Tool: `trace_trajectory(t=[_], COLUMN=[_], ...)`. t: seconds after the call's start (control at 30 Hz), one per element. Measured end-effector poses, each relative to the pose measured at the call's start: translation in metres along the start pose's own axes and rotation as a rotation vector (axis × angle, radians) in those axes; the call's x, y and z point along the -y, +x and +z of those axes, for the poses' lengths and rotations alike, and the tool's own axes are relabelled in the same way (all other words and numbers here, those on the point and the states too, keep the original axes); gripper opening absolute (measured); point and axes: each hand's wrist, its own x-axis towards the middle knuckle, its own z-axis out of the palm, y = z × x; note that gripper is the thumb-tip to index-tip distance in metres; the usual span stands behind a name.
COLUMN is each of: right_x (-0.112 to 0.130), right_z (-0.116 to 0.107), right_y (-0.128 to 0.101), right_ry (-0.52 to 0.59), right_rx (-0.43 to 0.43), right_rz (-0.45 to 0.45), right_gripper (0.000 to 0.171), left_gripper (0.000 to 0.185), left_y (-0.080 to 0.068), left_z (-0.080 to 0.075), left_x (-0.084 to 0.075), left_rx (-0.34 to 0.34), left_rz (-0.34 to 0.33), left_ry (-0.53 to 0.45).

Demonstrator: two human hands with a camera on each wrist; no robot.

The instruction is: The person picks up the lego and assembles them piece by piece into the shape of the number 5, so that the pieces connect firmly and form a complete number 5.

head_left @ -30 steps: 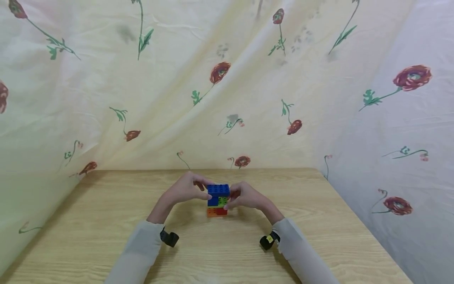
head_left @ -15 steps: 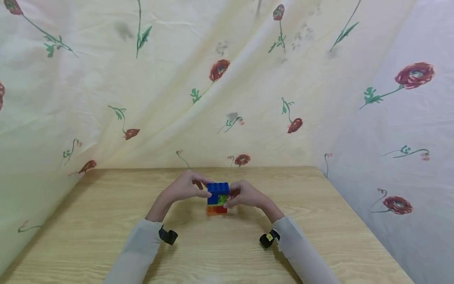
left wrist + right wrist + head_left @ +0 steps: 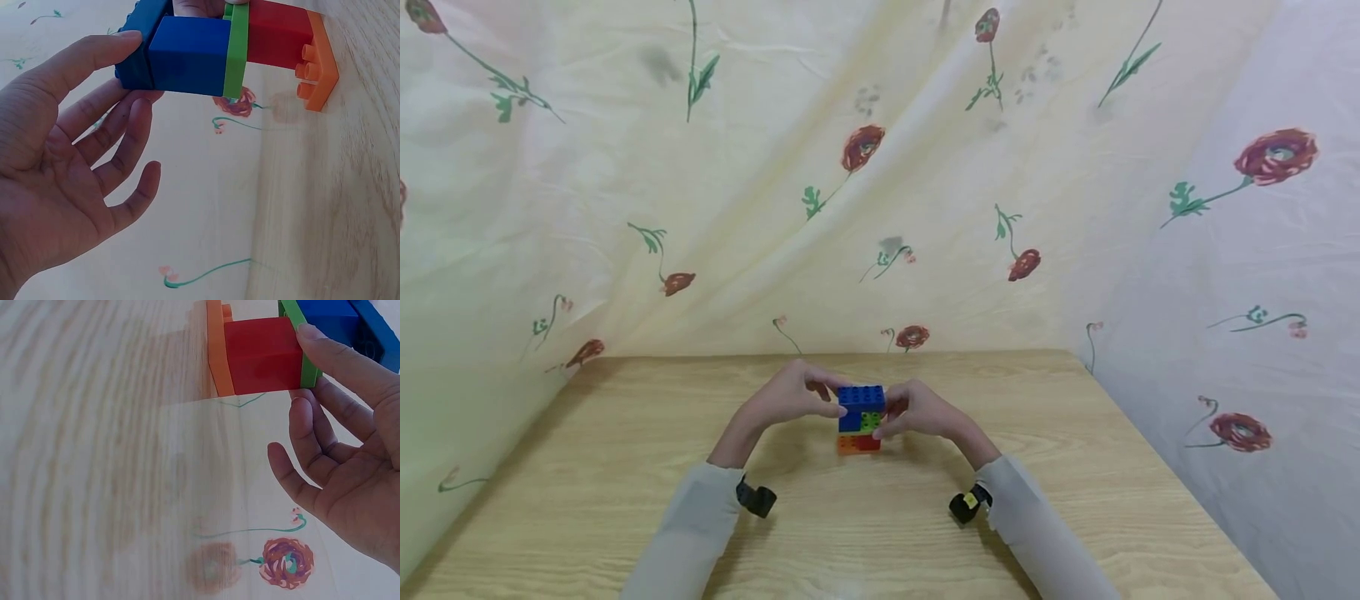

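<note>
A small block tower is standing on the table, and everything else is placed around it. It is sitting directly between the two hands, with an orange plate at its base touching the table, a red block and a thin green layer above that, and blue blocks on top.

The left hand is lying just to the left of the tower. Its grip is spread wide: the fingers are reaching out nearly straight, and the thumb tip and upper fingertips are touching the blue blocks at the top, not curling round them.

The right hand is lying just to the right of the tower. Its grip is also loosely spread, with one fingertip pressing against the green layer beside the red block, and the other fingers bending gently below the tower without closing on it.

A flowered cloth is hanging behind the tower.
</note>
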Motion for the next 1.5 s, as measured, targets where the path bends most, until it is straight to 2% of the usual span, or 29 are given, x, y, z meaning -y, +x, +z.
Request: trace_trajectory(t=[0.53, 0.7, 1.0, 1.5], right_x=[-0.0004, -0.0005, 0.0015, 0.0035], right_z=[0.0014, 0.001, 0.0018, 0.0009], right_y=[-0.001, -0.0002, -0.0002, -0.0009], right_ry=[0.008, 0.012, 0.017, 0.016], right_rx=[-0.002, -0.01, -0.003, -0.007], right_rz=[0.004, 0.008, 0.009, 0.018], right_gripper=[0.025, 0.026, 0.024, 0.026], left_gripper=[0.03, 0.03, 0.031, 0.028], left_y=[-0.0006, 0.0002, -0.0005, 0.0022], left_z=[0.0021, 0.0018, 0.001, 0.0054], left_x=[0.0011, 0.0011, -0.001, -0.0011], left_rx=[-0.022, -0.029, -0.031, -0.069], left_rz=[-0.021, 0.0, -0.028, -0.036], left_ry=[-0.012, 0.015, 0.054, 0.028])
